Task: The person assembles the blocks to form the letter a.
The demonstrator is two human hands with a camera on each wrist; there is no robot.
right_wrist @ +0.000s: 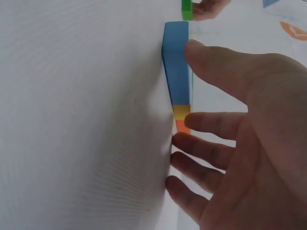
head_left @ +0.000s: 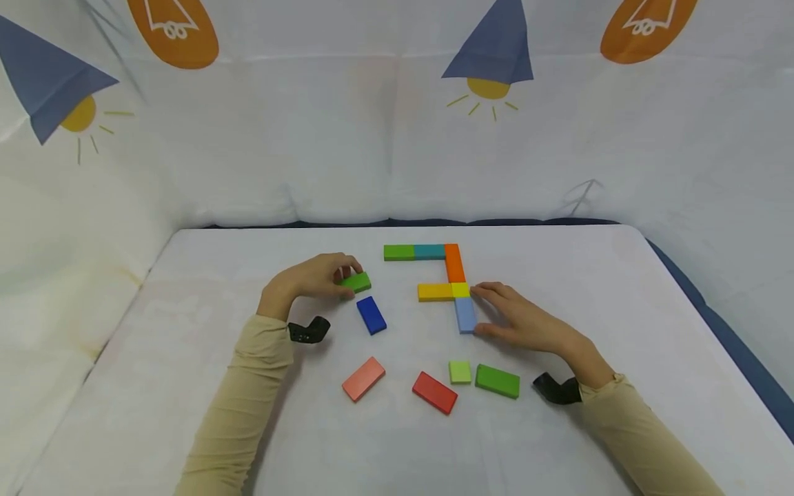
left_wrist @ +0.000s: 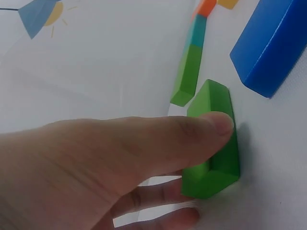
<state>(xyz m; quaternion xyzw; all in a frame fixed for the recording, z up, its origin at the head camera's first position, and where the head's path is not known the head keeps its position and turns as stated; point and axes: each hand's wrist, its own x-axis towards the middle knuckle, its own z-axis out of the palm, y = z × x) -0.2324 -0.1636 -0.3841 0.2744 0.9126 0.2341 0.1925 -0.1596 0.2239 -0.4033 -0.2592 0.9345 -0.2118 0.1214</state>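
Observation:
My left hand [head_left: 319, 277] pinches a green block [head_left: 356, 282] between thumb and fingers, low over the white table. In the left wrist view the thumb lies across that block [left_wrist: 204, 163]. My right hand [head_left: 521, 320] is beside the light blue block [head_left: 465, 315] and the small yellow square block [head_left: 460, 289], fingers spread and fairly straight. Its thumb tip appears to touch the light blue block [right_wrist: 176, 62] in the right wrist view. Adjoining these blocks are a yellow-orange block [head_left: 435, 293], an orange block [head_left: 455, 263], a teal block [head_left: 429, 252] and another green block [head_left: 399, 253].
A dark blue block [head_left: 371, 315] lies just below my left hand. Nearer the front are a salmon block [head_left: 363, 379], a red block [head_left: 435, 393], a light green square block [head_left: 460, 372] and a green block [head_left: 497, 381]. Behind the table [head_left: 279, 427] hangs a white patterned cloth [head_left: 310, 138].

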